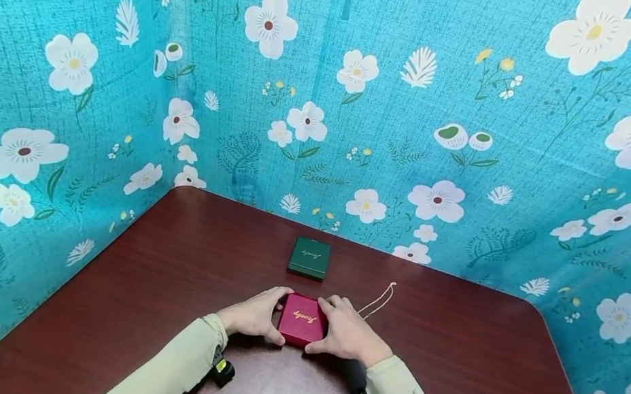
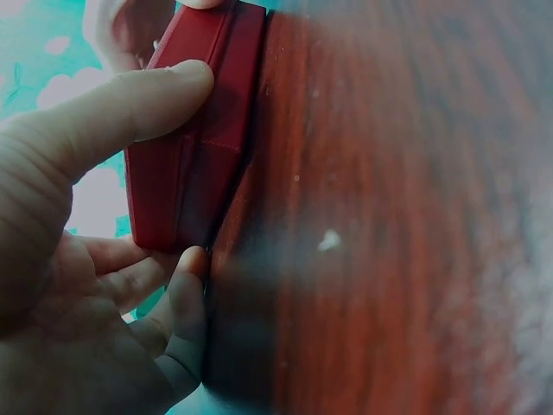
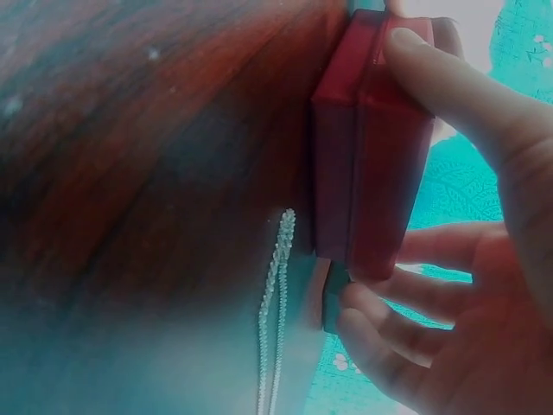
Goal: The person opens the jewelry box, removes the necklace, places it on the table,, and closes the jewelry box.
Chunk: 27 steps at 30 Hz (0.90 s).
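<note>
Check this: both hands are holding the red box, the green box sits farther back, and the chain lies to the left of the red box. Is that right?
Not quite: the chain lies to the right of the red box, as the head view shows. The left hand and right hand do hold the red box, and the green box sits farther back.

Left fingers (image 1: 275,337), right fingers (image 1: 316,347) hold red box (image 1: 303,320); green box (image 1: 309,257) beyond.
</note>
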Motion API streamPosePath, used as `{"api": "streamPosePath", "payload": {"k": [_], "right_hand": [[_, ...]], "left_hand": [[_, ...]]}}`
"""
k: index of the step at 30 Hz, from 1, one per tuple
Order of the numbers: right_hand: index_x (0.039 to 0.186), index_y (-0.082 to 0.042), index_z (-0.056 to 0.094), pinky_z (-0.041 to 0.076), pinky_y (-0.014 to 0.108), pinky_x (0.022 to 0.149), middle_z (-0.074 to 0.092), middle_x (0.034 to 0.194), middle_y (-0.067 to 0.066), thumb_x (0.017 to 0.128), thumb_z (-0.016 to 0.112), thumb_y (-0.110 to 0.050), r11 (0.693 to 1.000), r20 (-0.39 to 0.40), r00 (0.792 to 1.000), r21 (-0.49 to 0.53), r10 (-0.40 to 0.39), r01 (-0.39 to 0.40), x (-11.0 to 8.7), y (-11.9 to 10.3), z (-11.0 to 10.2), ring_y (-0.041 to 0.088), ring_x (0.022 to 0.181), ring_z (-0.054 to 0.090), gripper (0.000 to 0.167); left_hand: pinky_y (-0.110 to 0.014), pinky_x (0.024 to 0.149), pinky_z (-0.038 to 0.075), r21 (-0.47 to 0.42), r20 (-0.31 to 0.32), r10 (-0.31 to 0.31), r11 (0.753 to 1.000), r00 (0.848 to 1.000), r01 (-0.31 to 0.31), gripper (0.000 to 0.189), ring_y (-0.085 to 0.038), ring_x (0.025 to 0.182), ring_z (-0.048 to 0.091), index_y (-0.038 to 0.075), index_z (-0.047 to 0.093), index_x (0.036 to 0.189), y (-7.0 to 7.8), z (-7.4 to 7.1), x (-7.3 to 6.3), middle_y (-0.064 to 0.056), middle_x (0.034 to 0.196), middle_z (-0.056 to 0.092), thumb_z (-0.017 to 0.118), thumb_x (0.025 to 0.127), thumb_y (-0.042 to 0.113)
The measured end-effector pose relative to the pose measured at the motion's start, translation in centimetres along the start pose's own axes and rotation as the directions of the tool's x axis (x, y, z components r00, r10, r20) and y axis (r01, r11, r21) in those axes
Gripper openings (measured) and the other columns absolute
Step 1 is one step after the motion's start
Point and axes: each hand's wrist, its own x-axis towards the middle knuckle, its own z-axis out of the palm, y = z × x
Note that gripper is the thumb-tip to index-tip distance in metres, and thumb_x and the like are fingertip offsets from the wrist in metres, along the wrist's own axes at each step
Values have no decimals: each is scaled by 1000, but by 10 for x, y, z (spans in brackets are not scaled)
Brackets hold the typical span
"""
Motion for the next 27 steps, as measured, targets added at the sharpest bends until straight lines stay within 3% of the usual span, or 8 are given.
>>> {"api": "streamPosePath", "payload": {"k": [8,17,23,27], "right_hand": [[132,1,49,48,38,85,52,114,9,60,83,-53,999,14,999,7,38,-39,2,-2,0,24,105,45,96],[138,2,41,45,44,90,47,128,14,61,82,-55,997,26,997,44,67,-68,-7,-3,-7,30,116,43,104],[135,-1,48,46,42,91,50,126,11,68,77,-54,996,11,997,53,72,-72,-16,10,-14,27,115,44,90],[130,-3,54,46,40,90,52,123,9,75,75,-46,995,-38,996,61,78,-76,-23,23,-15,25,113,46,73]], "left_hand": [[-35,90,43,3,7,8,1000,1000,-8,96,-23,108,52,3,34,140,2,-2,0,-10,128,45,88,61,14],[-37,89,43,-13,19,-14,1000,1000,14,96,-23,108,52,3,34,139,3,-3,-1,-9,126,46,88,61,13],[-35,88,43,-2,21,-10,1000,1000,10,98,-21,105,53,2,33,140,0,-4,-1,-9,127,46,88,60,13],[-32,81,44,17,24,-19,1000,1000,18,99,-17,94,54,1,33,140,-2,-8,-3,-7,119,48,89,60,13]]}}
